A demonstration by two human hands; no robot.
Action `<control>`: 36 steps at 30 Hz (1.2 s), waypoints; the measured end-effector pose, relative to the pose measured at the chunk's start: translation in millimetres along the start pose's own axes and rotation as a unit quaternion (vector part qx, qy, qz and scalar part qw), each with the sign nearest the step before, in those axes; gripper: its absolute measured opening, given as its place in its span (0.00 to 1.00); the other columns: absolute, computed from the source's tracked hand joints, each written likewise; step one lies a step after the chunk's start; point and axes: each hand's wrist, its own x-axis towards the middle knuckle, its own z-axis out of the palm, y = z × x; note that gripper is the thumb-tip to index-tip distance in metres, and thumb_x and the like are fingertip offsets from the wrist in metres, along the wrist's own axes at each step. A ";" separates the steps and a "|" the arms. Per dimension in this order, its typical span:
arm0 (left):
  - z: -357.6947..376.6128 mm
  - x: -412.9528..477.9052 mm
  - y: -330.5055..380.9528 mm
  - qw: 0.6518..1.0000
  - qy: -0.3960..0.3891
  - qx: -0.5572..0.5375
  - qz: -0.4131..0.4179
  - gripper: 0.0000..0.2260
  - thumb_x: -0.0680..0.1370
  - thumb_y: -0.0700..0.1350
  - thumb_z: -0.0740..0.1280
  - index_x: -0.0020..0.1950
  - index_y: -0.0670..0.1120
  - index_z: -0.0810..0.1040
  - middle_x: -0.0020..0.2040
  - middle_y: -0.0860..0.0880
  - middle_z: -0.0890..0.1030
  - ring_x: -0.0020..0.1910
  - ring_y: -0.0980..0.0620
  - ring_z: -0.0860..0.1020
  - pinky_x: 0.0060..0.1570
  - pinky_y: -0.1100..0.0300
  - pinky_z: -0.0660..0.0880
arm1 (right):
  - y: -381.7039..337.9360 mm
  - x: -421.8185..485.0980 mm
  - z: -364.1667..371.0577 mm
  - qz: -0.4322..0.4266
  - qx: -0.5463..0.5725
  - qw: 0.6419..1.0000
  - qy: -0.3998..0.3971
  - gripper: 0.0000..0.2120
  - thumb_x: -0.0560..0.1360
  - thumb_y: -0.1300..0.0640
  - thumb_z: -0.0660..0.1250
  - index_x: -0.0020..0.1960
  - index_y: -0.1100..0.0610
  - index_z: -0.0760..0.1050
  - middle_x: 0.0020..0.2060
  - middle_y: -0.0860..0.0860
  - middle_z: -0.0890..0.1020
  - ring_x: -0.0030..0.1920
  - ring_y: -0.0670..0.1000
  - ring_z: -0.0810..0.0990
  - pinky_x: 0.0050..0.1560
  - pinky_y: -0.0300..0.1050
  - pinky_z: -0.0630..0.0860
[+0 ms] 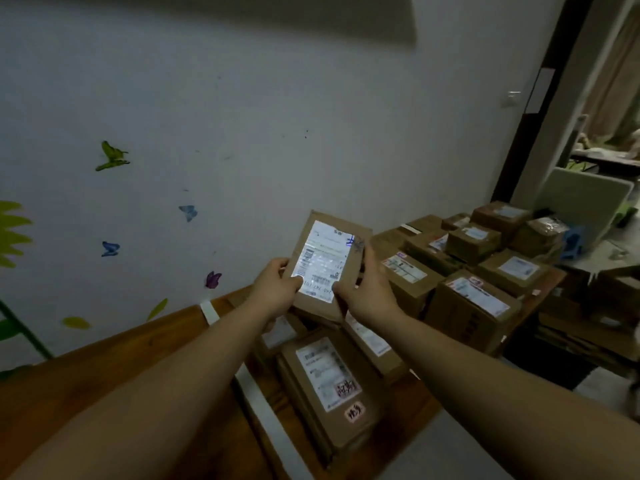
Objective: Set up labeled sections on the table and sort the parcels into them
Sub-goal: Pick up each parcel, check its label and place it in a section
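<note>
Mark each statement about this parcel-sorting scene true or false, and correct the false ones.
1. The left hand and right hand both grip one parcel. True.
2. That parcel's label faces away from the camera. False: it faces the camera.
3. A white tape strip crosses the table. True.
4. The table's far right end is bare. False: stacked boxes cover it.
5. Butterfly stickers decorate the wall. True.

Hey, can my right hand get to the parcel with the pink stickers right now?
Probably not yet: the right hand grips the raised parcel with the left hand. The pink-stickered parcel lies just below, top uncovered.
</note>
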 end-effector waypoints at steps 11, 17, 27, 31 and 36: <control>72.4 83.4 13.7 0.998 -0.040 -0.022 -0.030 0.26 0.77 0.38 0.64 0.71 0.52 0.61 0.59 0.47 0.79 0.50 0.49 0.80 0.44 0.49 0.80 | 50.6 116.7 -51.4 -0.024 -0.068 0.978 -0.194 0.44 0.69 0.61 0.73 0.75 0.40 0.53 0.68 0.51 0.68 0.65 0.53 0.72 0.63 0.54 0.73; 146.8 104.3 25.6 1.000 0.002 -0.008 -0.021 0.28 0.76 0.38 0.66 0.72 0.55 0.60 0.54 0.52 0.78 0.41 0.59 0.78 0.26 0.69 0.73 | 98.7 159.1 -89.5 -0.061 -0.166 0.963 -0.204 0.43 0.70 0.47 0.72 0.77 0.42 0.49 0.76 0.49 0.49 0.70 0.56 0.62 0.62 0.46 0.64; 283.3 78.9 34.0 0.997 0.036 0.056 -0.027 0.29 0.76 0.42 0.67 0.73 0.53 0.59 0.65 0.51 0.73 0.53 0.55 0.74 0.55 0.53 0.77 | 192.1 171.5 -185.3 -0.126 -0.321 0.889 -0.301 0.48 0.73 0.46 0.69 0.77 0.44 0.36 0.76 0.53 0.33 0.77 0.58 0.43 0.76 0.56 0.51; 306.7 53.2 30.1 0.997 -0.014 0.076 -0.020 0.32 0.74 0.43 0.70 0.74 0.53 0.59 0.67 0.52 0.72 0.57 0.56 0.72 0.58 0.59 0.72 | 209.6 150.8 -207.5 -0.161 -0.349 0.874 -0.297 0.44 0.74 0.45 0.67 0.78 0.47 0.40 0.77 0.53 0.36 0.77 0.58 0.44 0.76 0.57 0.51; 322.9 19.0 12.6 0.991 -0.046 0.109 -0.066 0.38 0.73 0.42 0.71 0.76 0.48 0.53 0.70 0.48 0.69 0.64 0.51 0.70 0.58 0.62 0.67 | 231.2 115.5 -216.2 -0.192 -0.376 0.850 -0.315 0.40 0.76 0.44 0.65 0.79 0.47 0.46 0.78 0.51 0.43 0.75 0.58 0.52 0.73 0.52 0.53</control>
